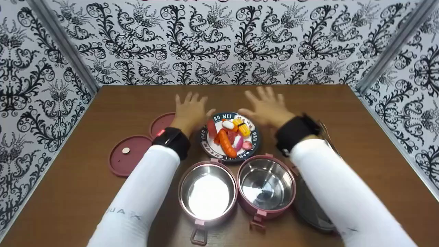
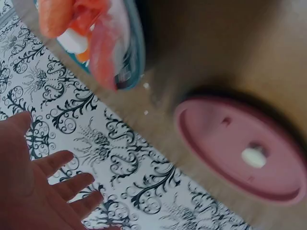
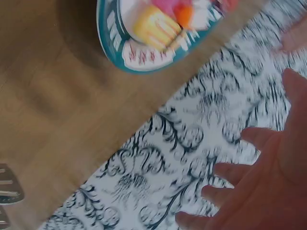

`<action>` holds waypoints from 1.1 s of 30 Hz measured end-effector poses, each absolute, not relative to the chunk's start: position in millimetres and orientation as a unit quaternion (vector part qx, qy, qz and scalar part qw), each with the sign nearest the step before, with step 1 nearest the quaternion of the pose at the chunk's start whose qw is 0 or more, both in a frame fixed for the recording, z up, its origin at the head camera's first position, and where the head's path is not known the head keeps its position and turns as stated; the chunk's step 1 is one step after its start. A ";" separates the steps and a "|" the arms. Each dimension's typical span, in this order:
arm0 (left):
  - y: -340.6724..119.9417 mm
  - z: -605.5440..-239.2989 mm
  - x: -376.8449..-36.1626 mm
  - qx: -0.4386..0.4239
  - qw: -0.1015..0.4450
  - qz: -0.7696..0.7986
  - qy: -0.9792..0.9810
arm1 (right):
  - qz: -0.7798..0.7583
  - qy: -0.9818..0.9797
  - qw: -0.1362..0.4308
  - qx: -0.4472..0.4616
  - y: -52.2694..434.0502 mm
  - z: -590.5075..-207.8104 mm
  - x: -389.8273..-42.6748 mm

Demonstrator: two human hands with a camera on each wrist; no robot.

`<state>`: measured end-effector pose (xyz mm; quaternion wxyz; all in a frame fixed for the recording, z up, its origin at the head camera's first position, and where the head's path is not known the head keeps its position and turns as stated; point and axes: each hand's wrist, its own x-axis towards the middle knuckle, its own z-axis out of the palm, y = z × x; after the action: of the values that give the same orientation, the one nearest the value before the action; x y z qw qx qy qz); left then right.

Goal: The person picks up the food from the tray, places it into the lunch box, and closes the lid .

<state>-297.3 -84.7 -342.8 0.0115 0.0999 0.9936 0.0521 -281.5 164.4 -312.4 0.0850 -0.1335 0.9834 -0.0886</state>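
Note:
Both hands hover with spread fingers on either side of a round plate (image 1: pixel 226 160) with a dark patterned rim. My left hand (image 1: pixel 190 111) is at the plate's left, holding nothing. At its upper right my right hand (image 1: pixel 269 108) is spread out too, and slightly blurred. Food-like pieces lie on the plate: an orange sausage (image 1: pixel 226 143), a yellow piece with a dark band (image 1: pixel 241 127), a white-topped orange piece (image 1: pixel 228 125), a purple-and-white piece (image 1: pixel 237 142) and a red strip (image 1: pixel 211 129). The left wrist view shows the left palm (image 2: pixel 43 187) apart from the plate.
Two pink-rimmed steel pots, a left pot (image 1: pixel 207 192) and a right pot (image 1: pixel 267 185), stand side by side in front of the plate. Two pink lids, one nearer (image 1: pixel 128 156) and one farther (image 1: pixel 161 123), lie at left. A dark oval item (image 1: pixel 310 206) sits partly under the right forearm.

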 end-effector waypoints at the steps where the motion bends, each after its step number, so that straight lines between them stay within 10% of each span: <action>1: -87.9 -347.5 -295.9 0.106 0.010 0.062 0.992 | -0.091 0.985 0.080 -0.127 172.6 -309.5 -280.6; 8: -110.7 -387.6 -276.2 0.105 -0.004 0.127 0.986 | -0.113 0.991 0.040 -0.060 252.7 -306.0 -265.4; 16: -127.2 -413.8 -271.9 0.153 0.127 0.260 0.945 | -0.137 0.989 0.055 -0.018 323.7 -326.9 -234.4; 33: -130.5 -413.1 -264.6 0.206 0.189 0.268 0.922 | -0.034 0.995 0.095 -0.005 365.3 -388.8 -197.2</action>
<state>-264.6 -130.5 -413.1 0.1895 0.2062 0.9219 0.2676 -197.2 365.3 -388.8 0.0946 -0.0051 0.9949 -0.0340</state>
